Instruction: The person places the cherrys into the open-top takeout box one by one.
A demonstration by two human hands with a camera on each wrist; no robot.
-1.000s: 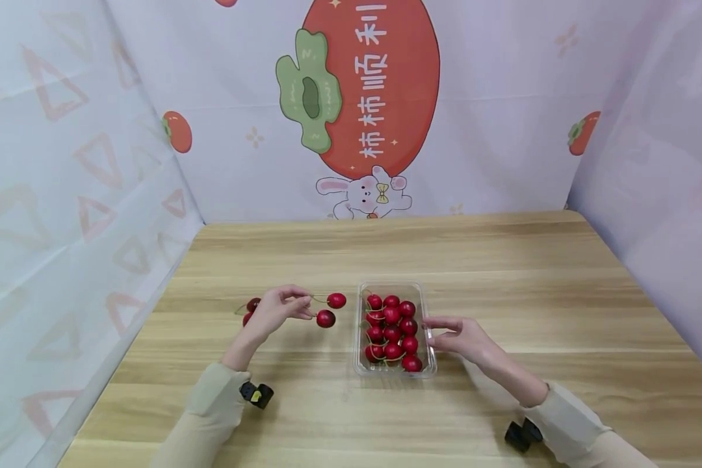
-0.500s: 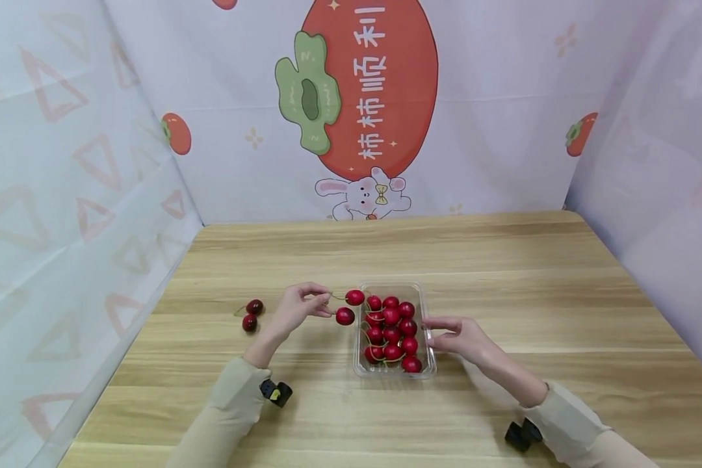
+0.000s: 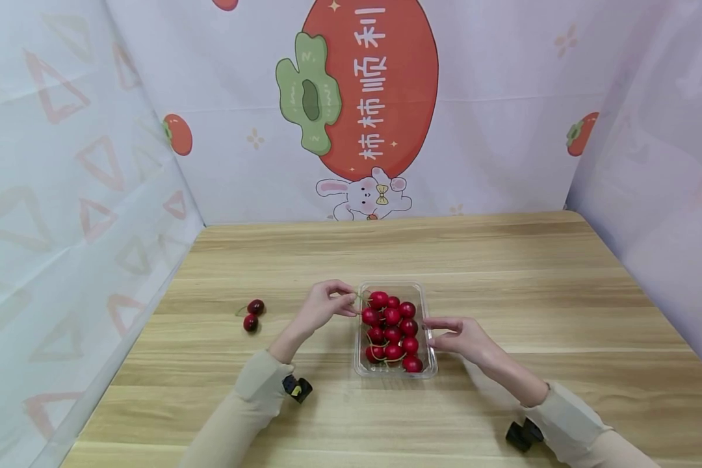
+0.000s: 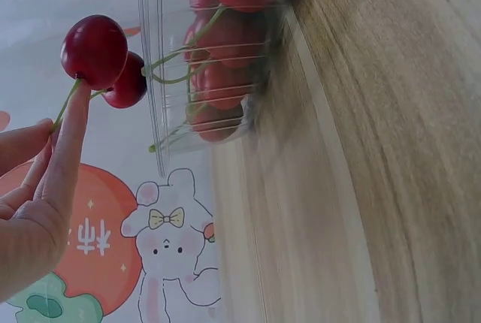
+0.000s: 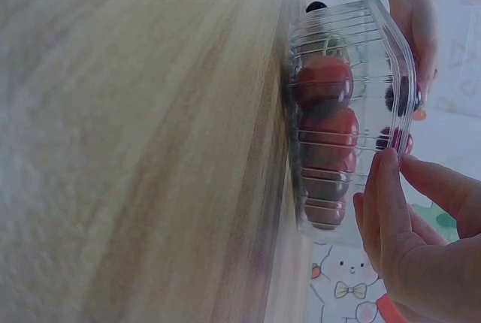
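Note:
My left hand (image 3: 327, 304) pinches thin green stems between thumb and fingers at the left rim of a clear plastic box (image 3: 393, 285). From those stems hang two red cherries, one (image 4: 94, 51) in front of the other (image 4: 128, 83); the left wrist view shows them above the rim. Several more cherries (image 3: 392, 335) lie in rows inside, some with stems toward the left. At the opposite side, my right hand (image 3: 470, 341) holds the box's rim, thumb and fingertips (image 5: 388, 159) on its edge.
Two dark red cherries (image 3: 255, 307) lie together on the wooden table (image 3: 503, 260) at the left. A printed cloth (image 3: 480, 130) with a large persimmon and a rabbit stands behind the table, and pale cloth walls line both sides.
My left hand has moved right, bringing the two cherries from the table's left-middle to over the box's left part. The right hand and the box have stayed in place.

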